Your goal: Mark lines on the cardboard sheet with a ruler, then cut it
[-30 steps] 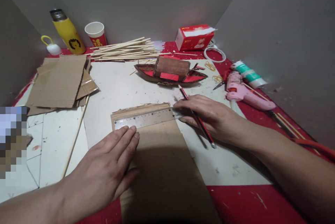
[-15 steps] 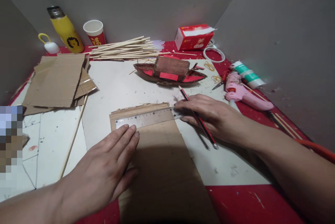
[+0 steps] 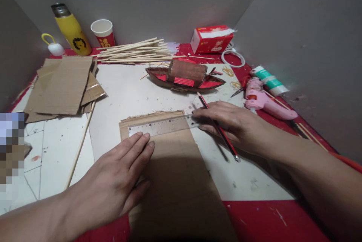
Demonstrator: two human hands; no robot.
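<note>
On cardboard (image 3: pixel 175 181): left hand (image 3: pixel 113 185) flat, spread | right hand (image 3: pixel 229 121) grips pencil (image 3: pixel 232 151), touches ruler (image 3: pixel 161 126)

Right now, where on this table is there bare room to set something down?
Bare white board lies between the cardboard stack and the model boat, and between the cardboard strip and the right hand holding the pencil. Crowded: the stick pile at the back, the glue gun on the right.

**Things on the Desk** (image 3: pixel 268 215)

A yellow bottle (image 3: pixel 72 31) and a paper cup (image 3: pixel 103 32) stood at the back, beside a pile of sticks (image 3: pixel 135 51). A little boat (image 3: pixel 185 76) sat near a red tissue box (image 3: pixel 210 39). A pink glue gun (image 3: pixel 264 100) lay far right.
</note>
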